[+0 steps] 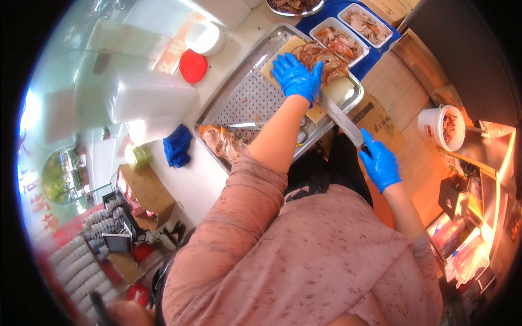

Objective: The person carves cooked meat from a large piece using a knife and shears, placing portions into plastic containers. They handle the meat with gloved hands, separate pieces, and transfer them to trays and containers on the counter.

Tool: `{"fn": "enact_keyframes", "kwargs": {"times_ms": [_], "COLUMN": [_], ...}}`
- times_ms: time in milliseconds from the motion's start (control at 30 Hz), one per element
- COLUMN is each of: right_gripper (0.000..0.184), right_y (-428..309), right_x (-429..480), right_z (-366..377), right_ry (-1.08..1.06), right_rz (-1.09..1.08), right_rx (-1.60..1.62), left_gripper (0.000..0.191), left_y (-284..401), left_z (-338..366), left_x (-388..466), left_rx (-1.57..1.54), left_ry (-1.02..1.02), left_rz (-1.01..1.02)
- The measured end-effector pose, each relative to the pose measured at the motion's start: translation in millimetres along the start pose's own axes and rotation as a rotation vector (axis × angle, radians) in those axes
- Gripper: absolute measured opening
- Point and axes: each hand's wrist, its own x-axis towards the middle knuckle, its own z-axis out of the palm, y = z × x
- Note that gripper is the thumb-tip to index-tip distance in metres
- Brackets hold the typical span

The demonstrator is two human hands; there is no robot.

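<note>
My left hand (297, 77), in a blue glove, lies flat with spread fingers over the near edge of sliced roast meat (322, 61) on a pale cutting board (340, 89). The board rests across a perforated metal tray (248, 94). My right hand (380, 165), also gloved in blue, is closed around the dark handle of a long-bladed knife (342, 121). Its blade points up and left, the tip beside my left wrist at the board. At the tray's lower left corner lies a larger piece of meat (220, 140), near a second blade (244, 125), partly hidden by my left forearm.
Two white containers of cut meat (365, 55) (385, 42) stand on a blue cloth (363, 71) beyond the board. A red lid (193, 66), a white tub (208, 38) and a crumpled blue cloth (178, 146) are left of the tray. A white bucket (428, 124) stands right.
</note>
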Motion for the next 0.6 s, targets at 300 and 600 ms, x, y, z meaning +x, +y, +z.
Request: {"fn": "enact_keyframes", "kwargs": {"times_ms": [300, 600], "right_gripper": [0.06, 0.061], "right_y": [-22, -15], "right_x": [66, 126], "right_z": [28, -22], "right_ry": [0.033, -0.034], "right_rz": [-0.124, -0.37], "right_rx": [0.068, 0.223], "left_gripper": [0.076, 0.07], "left_y": [-8, 25], "left_z": [16, -14], "left_x": [10, 26], "left_rx": [-0.061, 0.037], "left_ry": [0.096, 0.351], "left_rz": [-0.055, -0.017]}}
